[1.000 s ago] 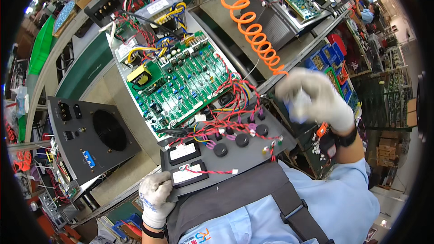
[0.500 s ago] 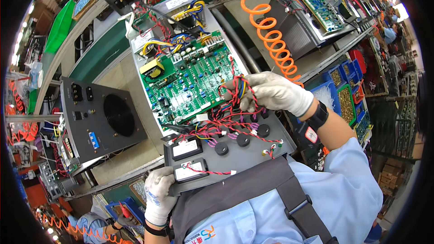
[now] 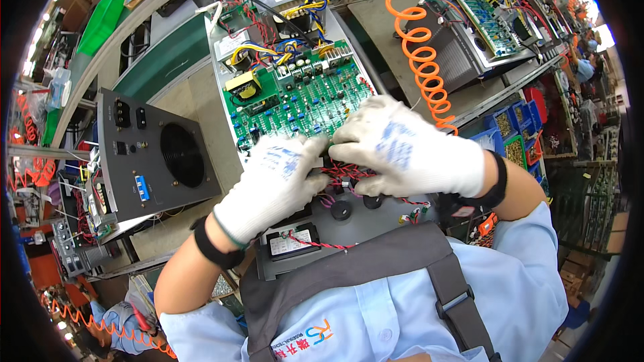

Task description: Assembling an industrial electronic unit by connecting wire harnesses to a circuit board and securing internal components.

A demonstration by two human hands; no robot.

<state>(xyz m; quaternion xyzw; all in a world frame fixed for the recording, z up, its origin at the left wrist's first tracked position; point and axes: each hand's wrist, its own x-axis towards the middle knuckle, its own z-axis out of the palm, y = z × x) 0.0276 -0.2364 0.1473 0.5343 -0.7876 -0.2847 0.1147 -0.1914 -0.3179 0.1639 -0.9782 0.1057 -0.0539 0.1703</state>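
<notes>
My left hand (image 3: 275, 177) and my right hand (image 3: 402, 147), both in white knit gloves, meet at the near edge of a green circuit board (image 3: 312, 104). Their fingers are curled round a bundle of twisted red-and-black wires (image 3: 345, 169), much of which the gloves cover. The board lies in an open chassis with a yellow-wrapped transformer (image 3: 243, 86) at its left. Nearer to me is a grey panel (image 3: 396, 218), with a black knob (image 3: 341, 210) and a white-labelled meter (image 3: 290, 243); a loose twisted lead runs from the meter.
A dark case with a round fan opening (image 3: 182, 154) stands to the left. An orange coiled hose (image 3: 419, 53) hangs at the right of the chassis. Beyond it sits another open unit (image 3: 486, 23). Blue parts bins (image 3: 530, 117) with small hardware are on the right.
My left hand has left the panel's near left corner and come up beside my right hand at the wires. The right hand has turned palm-down, and the wire bundle is lower.
</notes>
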